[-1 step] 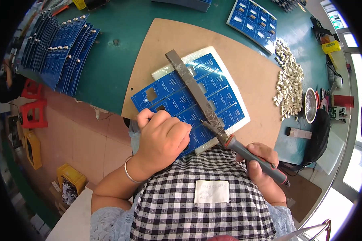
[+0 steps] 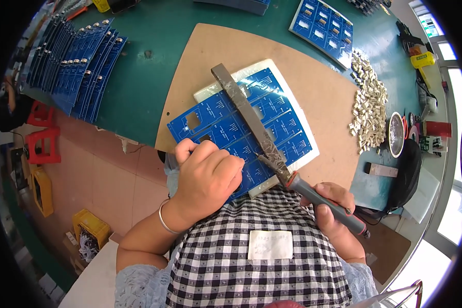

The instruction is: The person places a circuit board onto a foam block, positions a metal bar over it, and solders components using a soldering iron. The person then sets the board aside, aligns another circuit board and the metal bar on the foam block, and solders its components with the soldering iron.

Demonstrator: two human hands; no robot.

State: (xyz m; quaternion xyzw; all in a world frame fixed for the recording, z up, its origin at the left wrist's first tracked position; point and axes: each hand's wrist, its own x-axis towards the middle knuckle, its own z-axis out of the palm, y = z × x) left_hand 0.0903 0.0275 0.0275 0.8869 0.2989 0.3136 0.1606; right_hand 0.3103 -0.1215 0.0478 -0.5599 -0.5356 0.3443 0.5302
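Blue circuit board (image 2: 241,123) was pressed flat by the closed left hand (image 2: 208,177) at the bench's near edge | metal file (image 2: 251,120) was gripped tight in the right hand (image 2: 333,210), laid across it | risk: a slipped file could scratch the board.

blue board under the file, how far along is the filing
Done: cannot tell; no finished pile shows apart. In hand: the left hand presses the blue board flat while the right hand holds the file across it. Left: perhaps the stacked blue boards at the table's far left and another board beyond.
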